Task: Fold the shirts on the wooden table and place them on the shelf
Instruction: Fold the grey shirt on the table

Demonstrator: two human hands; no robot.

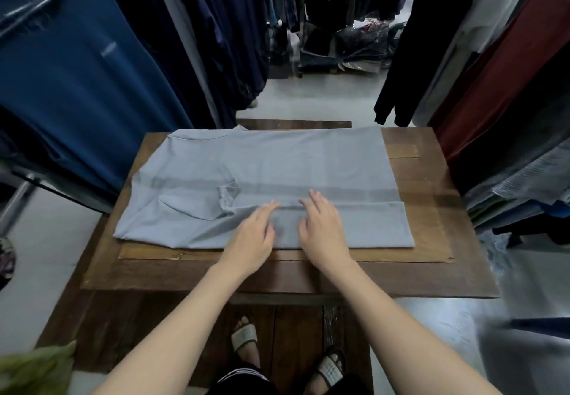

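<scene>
My left hand and right hand lie flat, fingers straight, grasping nothing, on the near folded strip of the grey shirt spread across the wooden table. It looks light, limp, and creasable; I'd pinch its edges.

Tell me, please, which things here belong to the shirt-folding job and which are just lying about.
Job: pale grey-blue short-sleeved shirt, spread on the brown wooden table; left hand and right hand, flat on the shirt.
Lying about: dark blue hanging garments; dark red hanging garment; plastic-wrapped bundles on the floor.
</scene>
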